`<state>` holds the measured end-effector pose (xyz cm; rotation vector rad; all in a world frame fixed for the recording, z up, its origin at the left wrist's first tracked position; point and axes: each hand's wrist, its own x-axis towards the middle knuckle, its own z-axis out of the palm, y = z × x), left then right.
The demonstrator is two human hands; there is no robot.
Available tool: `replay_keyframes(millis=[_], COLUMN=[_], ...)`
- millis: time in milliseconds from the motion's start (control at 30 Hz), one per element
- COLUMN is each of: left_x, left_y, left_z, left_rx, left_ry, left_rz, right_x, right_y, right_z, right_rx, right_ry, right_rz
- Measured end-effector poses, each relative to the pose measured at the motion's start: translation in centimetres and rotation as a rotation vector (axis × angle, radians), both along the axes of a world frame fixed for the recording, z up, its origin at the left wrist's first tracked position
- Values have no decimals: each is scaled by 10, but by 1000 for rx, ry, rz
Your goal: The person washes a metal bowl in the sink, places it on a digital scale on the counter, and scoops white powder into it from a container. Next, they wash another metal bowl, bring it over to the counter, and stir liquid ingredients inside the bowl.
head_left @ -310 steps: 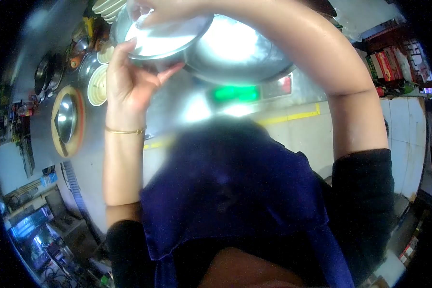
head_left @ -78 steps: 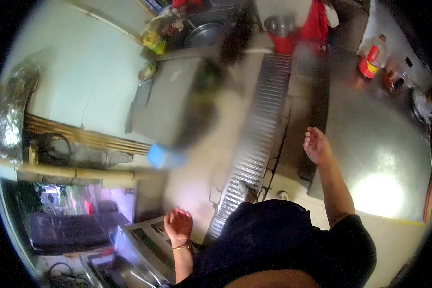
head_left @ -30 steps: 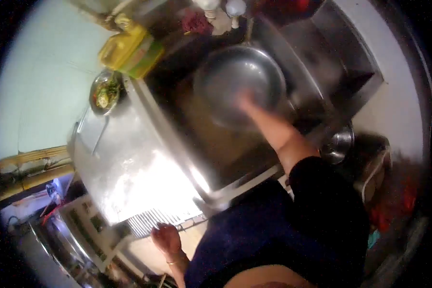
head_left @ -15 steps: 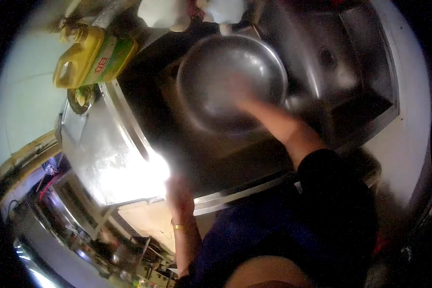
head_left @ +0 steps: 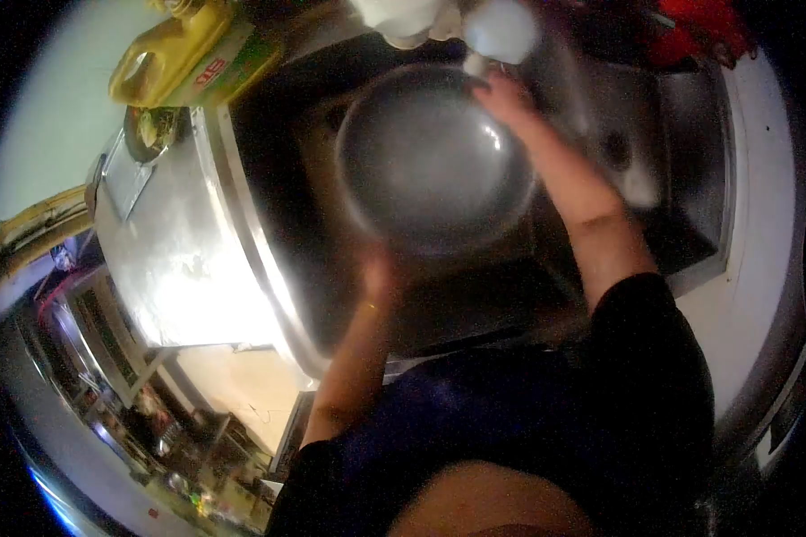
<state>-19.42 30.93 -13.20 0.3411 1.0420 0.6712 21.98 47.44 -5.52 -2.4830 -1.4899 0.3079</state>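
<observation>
A large round metal basin (head_left: 421, 170) sits in the dark sink, its inner surface smooth and grey with a bright glint. At the far right of its rim is my right hand (head_left: 506, 98), with the fingers closed on the edge. My left hand (head_left: 379, 276) is at the near rim, blurred. Its fingertips are hard to make out, so I cannot tell whether they grip the basin. A yellow bracelet circles my left wrist.
A second sink basin (head_left: 690, 170) lies to the right. White rounded items (head_left: 501, 31) stand at the back, beside a red item (head_left: 703, 31). On the left are a yellow jug (head_left: 179, 63), a dish with food (head_left: 152, 132) and a shiny metal counter (head_left: 170, 242).
My right hand has moved from inside the basin to its far right rim. My left hand has left the counter edge and come to the near rim. The view has shifted slightly.
</observation>
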Motion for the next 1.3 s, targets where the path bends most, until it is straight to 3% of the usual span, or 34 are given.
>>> replay_keyframes(millis=[33, 67, 100, 133, 167, 200, 300, 367, 433, 500, 600, 633, 700, 767, 800, 833, 900, 933, 1033, 1100, 1300], left_x=[4, -2, -11, -9, -5, 3, -12, -10, -13, -18, -30, -43, -67, -84, -103, -126, -165, -186, -249, -285, -437], left_y=[-5, -7, 1, 10, 19, 27, 26, 35, 31, 35, 25, 20, 7, 7, 0, -12, -26, -34, -55, -70, -124], left_z=[-4, -29, -56, -48, -40, -10, -4, 42, 78, 145, 229, 231, 240, 256, 275, 259, 254, 270, 280, 331, 286], left_rx=[92, 200, 319, 271, 223, 17, 578, 977, 680, 366, 194, 323, 445, 411, 341, 544, 710, 660, 737, 397, 676], left_ry=[179, 227, 283, 244, 205, 57, 472, 855, 733, 650, 701, 532, 791, 708, 734, 741, 799, 842, 788, 418, 702], left_rz=[-16, -27, -28, 25, 81, 177, -191, -301, -116, -41, 87, 274, 166, 464, 374, 392, 416, 423, 561, 725, 804], right_x=[2, 10, 16, 18, 18, 14, 7, -6, -6, -4, -38, -51, -78, -101, -116, -133, -177, -199, -262, -315, -482], right_y=[-1, -10, -8, -8, -3, -7, -18, -21, -33, -43, -62, -66, -71, -73, -75, -76, -77, -78, -75, -76, -81], right_z=[3, -16, -27, -36, -21, -20, 2, 31, 44, 47, 129, 152, 191, 219, 231, 245, 277, 289, 306, 314, 307], right_rx=[-187, 32, 90, 219, -38, 71, 46, -17, 30, 83, 104, 121, 151, 226, 254, 280, 220, 188, 146, 164, 116], right_ry=[89, -11, 70, 40, 77, 114, 83, 155, 240, 385, 362, 390, 447, 549, 608, 573, 609, 627, 667, 643, 587], right_rz=[-52, -45, -43, -22, -75, -75, -100, -106, -38, 35, 169, 189, 231, 312, 354, 421, 431, 433, 496, 550, 739])
